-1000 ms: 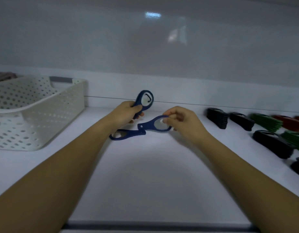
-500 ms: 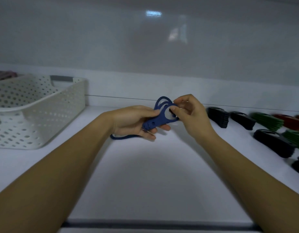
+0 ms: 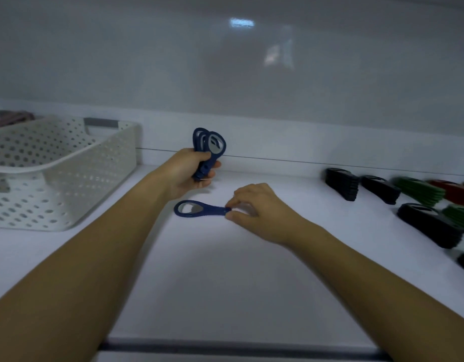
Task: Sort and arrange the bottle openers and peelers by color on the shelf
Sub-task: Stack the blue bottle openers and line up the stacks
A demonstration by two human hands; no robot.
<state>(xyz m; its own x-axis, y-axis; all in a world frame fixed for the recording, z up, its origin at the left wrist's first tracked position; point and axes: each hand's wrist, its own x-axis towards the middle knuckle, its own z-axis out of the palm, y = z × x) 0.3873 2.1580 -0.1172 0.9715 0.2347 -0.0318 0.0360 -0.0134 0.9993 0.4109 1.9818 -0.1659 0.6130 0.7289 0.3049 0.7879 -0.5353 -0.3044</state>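
Blue openers (image 3: 209, 145), handles inside left hand (image 3: 182, 176)

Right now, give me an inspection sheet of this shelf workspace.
Surface: white shelf, flat and smooth.
Job's things: bunch of blue openers held upright; single blue opener lying flat on the shelf; black stacks, green stack and red stack lined up at right.
Clutter: white perforated basket at left, contents unclear.
Grippers: left hand grips the bunch; right hand pinches the single opener's handle end.
Cables: nothing seen.
Surroundings: glossy back wall with reflections.
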